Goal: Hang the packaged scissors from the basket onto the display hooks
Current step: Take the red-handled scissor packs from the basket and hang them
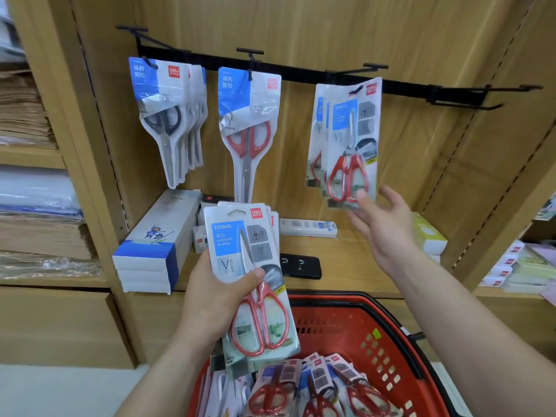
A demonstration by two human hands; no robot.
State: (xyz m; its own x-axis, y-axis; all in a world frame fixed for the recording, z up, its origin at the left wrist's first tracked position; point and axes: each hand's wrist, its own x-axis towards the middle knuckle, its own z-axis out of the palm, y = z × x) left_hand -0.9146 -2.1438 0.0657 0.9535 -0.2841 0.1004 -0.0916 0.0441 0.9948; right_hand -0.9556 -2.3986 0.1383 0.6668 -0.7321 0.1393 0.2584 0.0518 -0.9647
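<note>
- Red basket [391, 332]: packaged scissors [316, 386] lie inside.
- Left hand [210, 299]: thumb and fingers curled round a stack of scissor packs [249, 266], held above the basket.
- Right hand [385, 224]: fingers spread, one fingertip touching the lower edge of the hanging pack [352, 145] on its hook [355, 70].

The clear plastic blister pack of red-handled scissors [240, 236] is glossy and throws glare over its printed card backing; the blades look like bright, smooth metal. The red perforated plastic basket [388, 335] has a slight sheen. The black hook rail [301, 75] looks like matt metal. The pale wood-grain shelf panel [346, 28] is smooth and matt.
</note>
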